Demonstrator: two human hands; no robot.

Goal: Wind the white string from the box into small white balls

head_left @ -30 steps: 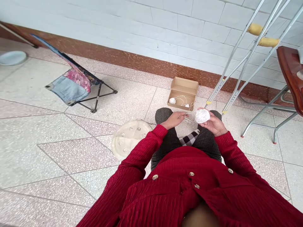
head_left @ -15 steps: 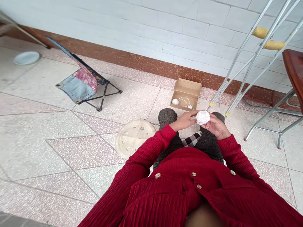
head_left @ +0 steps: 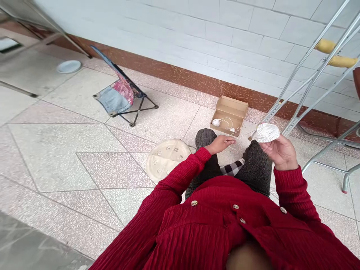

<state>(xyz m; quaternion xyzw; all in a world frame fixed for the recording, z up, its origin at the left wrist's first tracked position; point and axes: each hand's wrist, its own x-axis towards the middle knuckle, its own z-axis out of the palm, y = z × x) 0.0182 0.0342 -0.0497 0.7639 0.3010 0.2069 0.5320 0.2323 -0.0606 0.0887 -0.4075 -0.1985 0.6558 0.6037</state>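
My right hand (head_left: 279,152) grips a ball of white twine (head_left: 266,132) in its fingers, raised above my right knee. My left hand (head_left: 221,144) is closed at the fingertips, and a thin strand of twine (head_left: 244,135) seems to run from it to the ball. Loose twine hangs below my left fingers. Just beyond my hands is an open cardboard box (head_left: 229,115), holding a small twine ball (head_left: 216,122) and loose white strands.
Two metal crutches (head_left: 306,82) with yellow grips lean near my right side. A round, pale disc with several holes (head_left: 167,161) lies by my left knee. Further left stand a low folding chair (head_left: 123,95) and a white plate (head_left: 69,66).
My hands have moved apart, with the twine ball carried up and to the right, away from my left hand. The whole scene has shifted right in view as my head turned.
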